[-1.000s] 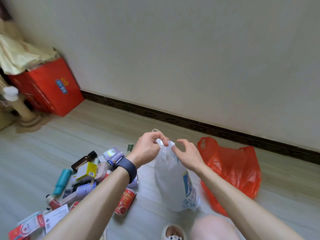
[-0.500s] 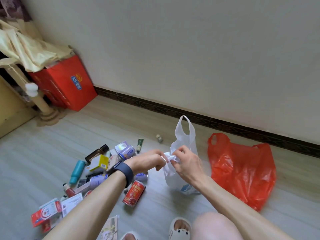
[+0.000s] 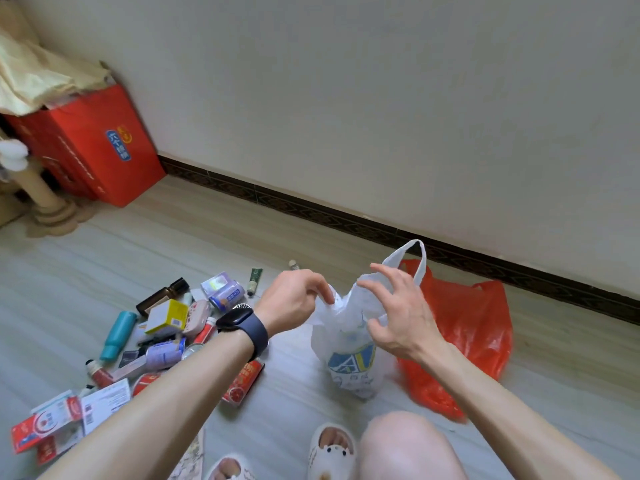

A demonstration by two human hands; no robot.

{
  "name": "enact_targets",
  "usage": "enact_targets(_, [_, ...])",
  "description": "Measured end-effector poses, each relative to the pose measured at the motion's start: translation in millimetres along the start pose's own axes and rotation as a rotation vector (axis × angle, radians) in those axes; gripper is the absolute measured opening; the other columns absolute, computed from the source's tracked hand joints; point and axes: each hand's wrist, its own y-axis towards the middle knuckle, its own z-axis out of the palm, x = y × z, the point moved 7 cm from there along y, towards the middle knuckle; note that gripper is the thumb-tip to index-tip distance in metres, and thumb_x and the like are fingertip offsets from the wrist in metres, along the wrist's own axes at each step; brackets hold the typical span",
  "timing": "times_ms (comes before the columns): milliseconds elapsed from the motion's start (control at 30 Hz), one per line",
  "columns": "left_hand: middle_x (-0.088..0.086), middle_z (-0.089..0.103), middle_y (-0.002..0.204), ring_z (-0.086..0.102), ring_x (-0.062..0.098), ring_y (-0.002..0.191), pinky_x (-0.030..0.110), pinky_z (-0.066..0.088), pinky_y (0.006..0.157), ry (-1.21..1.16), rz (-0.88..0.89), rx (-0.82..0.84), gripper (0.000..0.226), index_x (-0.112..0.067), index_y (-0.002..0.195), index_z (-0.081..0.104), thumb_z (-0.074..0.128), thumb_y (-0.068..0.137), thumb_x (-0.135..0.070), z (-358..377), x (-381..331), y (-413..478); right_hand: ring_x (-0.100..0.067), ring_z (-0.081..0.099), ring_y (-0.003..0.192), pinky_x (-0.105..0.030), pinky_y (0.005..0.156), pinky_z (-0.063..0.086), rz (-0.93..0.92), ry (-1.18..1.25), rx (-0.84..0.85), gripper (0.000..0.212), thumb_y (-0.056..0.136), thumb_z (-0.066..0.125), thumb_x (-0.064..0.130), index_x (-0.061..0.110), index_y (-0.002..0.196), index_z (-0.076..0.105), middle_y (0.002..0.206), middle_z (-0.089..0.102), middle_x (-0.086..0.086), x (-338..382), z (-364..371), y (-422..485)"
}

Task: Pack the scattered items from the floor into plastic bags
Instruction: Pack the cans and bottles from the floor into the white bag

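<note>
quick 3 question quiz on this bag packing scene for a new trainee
1. True or false: the left hand pinches the rim of the white printed plastic bag.
2. What lies just right of that bag? A) crumpled red plastic bag B) teal bottle C) red cardboard box
3. Which wrist wears the dark band watch?
Key: 1 true; 2 A; 3 left.

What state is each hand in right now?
Left hand: pinching the rim of the white bag.
Right hand: open, fingers spread, gripping nothing.
</note>
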Motion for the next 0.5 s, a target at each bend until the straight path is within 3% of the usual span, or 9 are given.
enact_targets(100, [-0.022,0.059,0.064,0.054,-0.010,0.055,0.004,0.033,0.047,-0.025,-0.056,0.005,0.047,-0.021,0.083,0.079,0.039,0.082,0.004,-10,-1,-3,-0.034,0.009,0.151,-0.057,0.118,0.015,0.087,-0.390,0.114,0.082,0.066,0.063,0.038,0.033,0.144,0.043,0.165,0.014,-0.011,-30,2,8])
enact_targets(167, [-0.021,0.052,0.043,0.047,-0.003,0.040,0.011,0.029,0.040,-0.013,-0.084,0.008,0.046,-0.023,0.077,0.080,0.041,0.077,0.002,-15,0,-8,-0.034,-0.007,0.152,-0.058,0.119,0.000,0.092,-0.480,0.187,0.094,0.073,0.062,0.046,0.036,0.156,0.020,0.167,-0.005,-0.010,-44,7,10])
enact_targets(233, [-0.022,0.055,0.042,0.043,0.005,0.039,0.015,0.028,0.041,-0.016,-0.099,0.019,0.044,-0.027,0.074,0.079,0.043,0.077,-0.002,-19,3,-12,-0.031,-0.019,0.151,-0.059,0.118,-0.006,0.098,-0.506,0.269,0.098,0.082,0.057,0.055,0.039,0.157,-0.004,0.164,-0.020,-0.006,-50,9,15])
enact_targets(300, [-0.023,0.063,0.057,0.053,0.004,0.054,0.019,0.041,0.052,-0.024,-0.105,0.019,0.039,-0.029,0.076,0.078,0.047,0.077,-0.005,-21,8,-14,-0.030,-0.024,0.149,-0.060,0.117,-0.010,0.096,-0.571,0.375,0.093,0.088,0.052,0.059,0.037,0.156,-0.008,0.164,-0.023,-0.004,-49,13,21])
enact_targets(367, [-0.018,0.065,0.083,0.061,0.010,0.081,0.026,0.049,0.070,-0.038,-0.123,0.004,0.027,-0.029,0.082,0.072,0.055,0.077,-0.009,-22,12,-14,-0.031,-0.013,0.152,-0.061,0.116,-0.009,0.105,-0.633,0.456,0.067,0.094,0.048,0.051,0.032,0.154,0.023,0.167,0.001,-0.005,-47,20,22])
enact_targets(433, [-0.009,0.057,0.083,0.055,0.016,0.077,0.029,0.043,0.063,-0.050,-0.175,-0.029,0.017,-0.027,0.083,0.056,0.070,0.077,-0.018,-23,23,-15,-0.031,0.020,0.148,-0.058,0.116,0.008,0.209,-0.609,0.488,0.036,0.096,0.043,0.038,0.026,0.127,0.057,0.153,0.042,-0.005,-53,26,18])
enact_targets(500, [-0.004,0.054,0.079,0.049,0.017,0.070,0.030,0.036,0.058,-0.048,-0.233,-0.076,0.030,-0.022,0.086,0.047,0.075,0.081,-0.031,-24,40,-16,-0.029,0.053,0.123,-0.044,0.104,0.036,0.405,-0.386,0.473,0.027,0.095,0.040,0.035,0.026,0.106,0.063,0.121,0.067,-0.003,-62,27,8])
